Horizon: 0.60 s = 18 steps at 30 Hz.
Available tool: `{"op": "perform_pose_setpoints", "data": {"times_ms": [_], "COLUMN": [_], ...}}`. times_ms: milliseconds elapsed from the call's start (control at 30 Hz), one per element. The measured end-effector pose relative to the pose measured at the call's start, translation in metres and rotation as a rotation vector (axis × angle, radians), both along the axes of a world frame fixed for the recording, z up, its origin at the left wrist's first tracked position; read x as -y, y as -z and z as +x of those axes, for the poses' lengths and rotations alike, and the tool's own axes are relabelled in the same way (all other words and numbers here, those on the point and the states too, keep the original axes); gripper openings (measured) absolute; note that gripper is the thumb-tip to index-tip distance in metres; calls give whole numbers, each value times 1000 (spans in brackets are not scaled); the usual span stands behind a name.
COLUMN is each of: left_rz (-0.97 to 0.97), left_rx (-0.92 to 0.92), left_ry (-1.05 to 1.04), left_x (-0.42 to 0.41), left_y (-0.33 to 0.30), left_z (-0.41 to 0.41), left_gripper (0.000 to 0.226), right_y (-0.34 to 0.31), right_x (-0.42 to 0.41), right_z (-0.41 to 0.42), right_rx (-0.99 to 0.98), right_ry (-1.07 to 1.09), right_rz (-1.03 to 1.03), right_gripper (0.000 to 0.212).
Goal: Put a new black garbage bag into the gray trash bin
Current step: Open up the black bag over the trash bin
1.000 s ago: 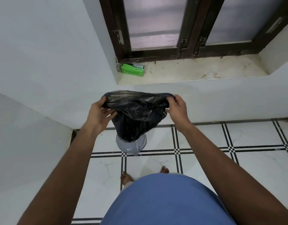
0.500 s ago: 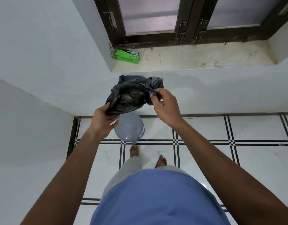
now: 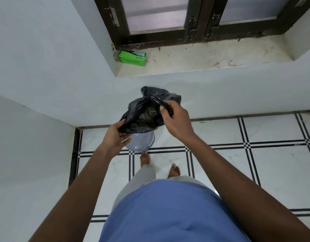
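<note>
At frame centre we held the black garbage bag (image 3: 145,114) above the gray trash bin (image 3: 142,143), our left hand (image 3: 115,136) pinching its lower edge, our right hand (image 3: 175,120) gripping its rim.

Item count, head view:
- Black bag (image 3: 145,114): one.
- Gray bin (image 3: 142,143): one, under the bag.
- Green box (image 3: 133,58): one, far, on the sill.
- Hands: two, left (image 3: 115,137) and right (image 3: 177,119).
- Bare feet: two, near the bin.
- Window panes: two.
</note>
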State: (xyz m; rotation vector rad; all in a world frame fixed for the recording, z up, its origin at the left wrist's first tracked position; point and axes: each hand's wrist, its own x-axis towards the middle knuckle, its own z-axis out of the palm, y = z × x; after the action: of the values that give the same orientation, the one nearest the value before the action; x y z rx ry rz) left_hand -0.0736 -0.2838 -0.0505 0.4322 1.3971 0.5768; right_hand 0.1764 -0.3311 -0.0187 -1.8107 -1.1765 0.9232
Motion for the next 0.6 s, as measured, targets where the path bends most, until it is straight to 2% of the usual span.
{"op": "perform_pose_setpoints", "data": {"times_ms": [100,233,367,467,533,600], "left_rz": [15,-10,-71,-95,-104,-121], "left_rx": [45,62,33,64,54,21], "left_ry": [-21,-53,-55,-41,-23,5], "left_x": [-6,-18,-25,-30,-36,-40], "left_y": [13,36,59,72,76,77], "left_z": [-11,-35,-62,-84,-99,-109], "left_gripper": [32,29,30,32,32,33], "right_y": [11,28,38,49,53,57], "right_x": [-8,-15,-21,-27,-35,-40], "right_z": [-8,-26,-51,-68,-81,-92], "right_rx": [108,192,119,84,-63,-211], "right_ry": [-20,-2,-14,-34,7,49], "right_rz": [-32,-259,-408,-447,-537,-622], "right_gripper": [25,36,38,33,37,51]}}
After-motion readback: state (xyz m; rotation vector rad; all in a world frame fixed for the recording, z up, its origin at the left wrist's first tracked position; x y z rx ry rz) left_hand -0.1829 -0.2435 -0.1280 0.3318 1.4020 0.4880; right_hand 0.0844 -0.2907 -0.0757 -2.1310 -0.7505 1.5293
